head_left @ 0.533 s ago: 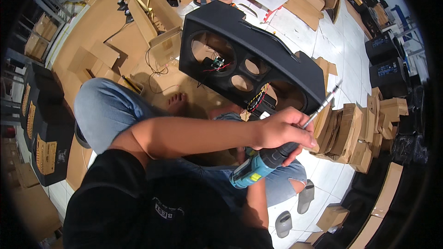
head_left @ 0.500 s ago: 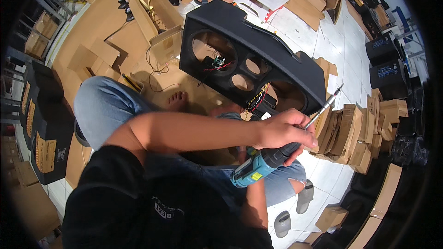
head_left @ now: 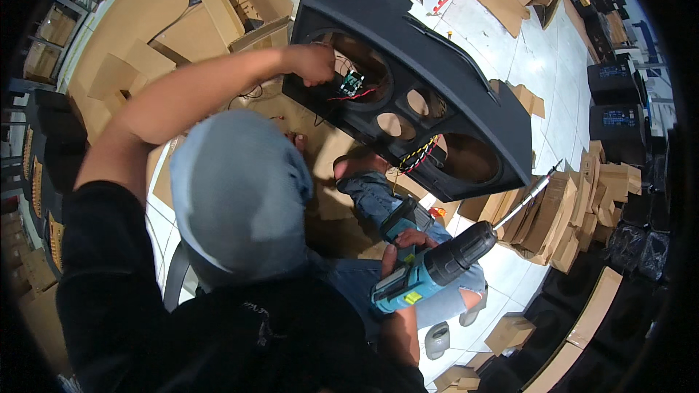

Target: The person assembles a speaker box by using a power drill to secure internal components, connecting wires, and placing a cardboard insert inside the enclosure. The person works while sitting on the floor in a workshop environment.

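Observation:
A black speaker cabinet [head_left: 408, 51] lies tilted in front of me, with round openings in its face. My left hand [head_left: 313, 64] is at the edge of its left large opening, fingers curled in; what they pinch, if anything, is hidden. Beside it a small green circuit board [head_left: 352, 84] with thin red and dark wires sits in that opening. A bundle of yellow, red and black wires [head_left: 421, 153] hangs from the cabinet near the right large opening. My right hand [head_left: 406, 244] grips a teal and black cordless drill [head_left: 429, 273] over my lap, its long bit [head_left: 528, 196] pointing up and right.
An open cardboard carton [head_left: 240, 0] stands behind my left hand. Folded cardboard pieces [head_left: 546, 218] are stacked at the right. Grey slippers [head_left: 437, 340] lie on the white tiles, and black cabinets [head_left: 58, 145] line the left side.
My left hand has left the drill's bit and reached over to the cabinet's left opening. The right hand still holds the drill. My left knee now shows larger and farther right.

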`<state>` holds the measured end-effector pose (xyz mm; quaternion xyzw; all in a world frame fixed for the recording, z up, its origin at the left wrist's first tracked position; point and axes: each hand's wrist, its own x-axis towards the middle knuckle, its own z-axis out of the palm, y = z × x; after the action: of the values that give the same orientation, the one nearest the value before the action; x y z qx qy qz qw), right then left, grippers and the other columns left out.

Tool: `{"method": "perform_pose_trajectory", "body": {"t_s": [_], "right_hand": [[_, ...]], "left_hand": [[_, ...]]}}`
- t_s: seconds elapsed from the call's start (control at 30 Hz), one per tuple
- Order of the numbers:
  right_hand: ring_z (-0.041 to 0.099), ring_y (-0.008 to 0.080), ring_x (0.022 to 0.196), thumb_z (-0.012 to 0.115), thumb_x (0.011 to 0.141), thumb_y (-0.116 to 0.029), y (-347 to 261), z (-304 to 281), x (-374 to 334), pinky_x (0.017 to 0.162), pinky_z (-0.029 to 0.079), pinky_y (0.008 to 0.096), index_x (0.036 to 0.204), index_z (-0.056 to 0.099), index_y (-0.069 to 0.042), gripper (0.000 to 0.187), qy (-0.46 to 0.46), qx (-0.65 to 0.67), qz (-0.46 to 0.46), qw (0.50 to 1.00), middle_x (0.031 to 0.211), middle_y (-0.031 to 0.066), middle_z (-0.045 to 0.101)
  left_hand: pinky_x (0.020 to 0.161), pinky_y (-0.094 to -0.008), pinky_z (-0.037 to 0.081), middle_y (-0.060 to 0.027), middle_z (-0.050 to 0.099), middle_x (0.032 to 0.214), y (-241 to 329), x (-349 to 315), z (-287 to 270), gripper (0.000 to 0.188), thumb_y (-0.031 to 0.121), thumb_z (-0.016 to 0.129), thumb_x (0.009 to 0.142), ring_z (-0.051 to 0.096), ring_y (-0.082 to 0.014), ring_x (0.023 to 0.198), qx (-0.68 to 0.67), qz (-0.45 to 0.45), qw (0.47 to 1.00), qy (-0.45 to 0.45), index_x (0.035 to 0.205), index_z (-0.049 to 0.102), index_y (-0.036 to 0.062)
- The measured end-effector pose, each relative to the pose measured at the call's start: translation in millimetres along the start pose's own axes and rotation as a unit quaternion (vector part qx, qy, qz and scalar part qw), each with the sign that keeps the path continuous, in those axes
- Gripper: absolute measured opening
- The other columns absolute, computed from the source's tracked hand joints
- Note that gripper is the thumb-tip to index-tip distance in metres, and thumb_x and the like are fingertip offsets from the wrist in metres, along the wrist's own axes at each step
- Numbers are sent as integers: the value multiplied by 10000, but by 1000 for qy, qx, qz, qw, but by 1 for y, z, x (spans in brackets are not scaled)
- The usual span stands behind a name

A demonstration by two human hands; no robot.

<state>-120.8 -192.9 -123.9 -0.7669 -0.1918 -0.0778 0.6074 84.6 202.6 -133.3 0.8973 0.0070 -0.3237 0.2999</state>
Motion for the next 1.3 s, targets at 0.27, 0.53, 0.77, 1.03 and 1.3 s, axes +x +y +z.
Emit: {"method": "perform_pose_trajectory", "body": {"t_s": [0.27, 0.53, 0.77, 1.03, 1.3], "right_hand": [[561, 220, 858, 671, 833, 23, -13, 6, 1, 853, 484, 406, 1406, 326, -76, 676, -81, -52, 24, 995, 906, 75, 539], [595, 226, 844, 742, 765, -27, -4, 24, -2, 782, 482, 346, 901, 529, -82, 259, -93, -9, 143, 985, 870, 74, 555], [610, 218, 816, 754, 757, -49, 3, 25, -11, 760, 495, 346, 913, 562, -90, 250, -94, -41, 161, 982, 861, 67, 583], [628, 209, 784, 768, 747, -75, 17, 28, -20, 734, 511, 347, 927, 600, -98, 246, -117, -88, 153, 977, 850, 58, 614], [646, 200, 752, 781, 738, -101, 32, 25, -39, 708, 527, 347, 940, 638, -107, 248, -122, -127, 149, 973, 840, 50, 646]], "left_hand": [[934, -450, 553, -225, 692, 1223, -43, 164, 67, 616, 331, 859, 680, 676, -343, 1130, 208, 57, 976, -14, 1124, 690, -60], [927, -405, 545, -175, 725, 1141, -64, 183, 70, 786, 323, 932, 519, 683, -297, 1094, 70, 116, 991, 3, 1196, 690, 5], [799, -457, 559, -179, 747, 956, -50, 193, 74, 369, 192, 805, 619, 705, -360, 934, 69, 219, 973, 17, 927, 757, -6], [714, -464, 564, -181, 743, 871, -46, 229, 77, 289, 306, 743, 790, 727, -317, 839, 41, 71, 997, 2, 895, 786, 41], [913, -438, 554, -168, 753, 1057, -40, 195, 80, 401, 311, 844, 699, 718, -347, 998, -72, -42, 981, 176, 1042, 793, 109]]}}
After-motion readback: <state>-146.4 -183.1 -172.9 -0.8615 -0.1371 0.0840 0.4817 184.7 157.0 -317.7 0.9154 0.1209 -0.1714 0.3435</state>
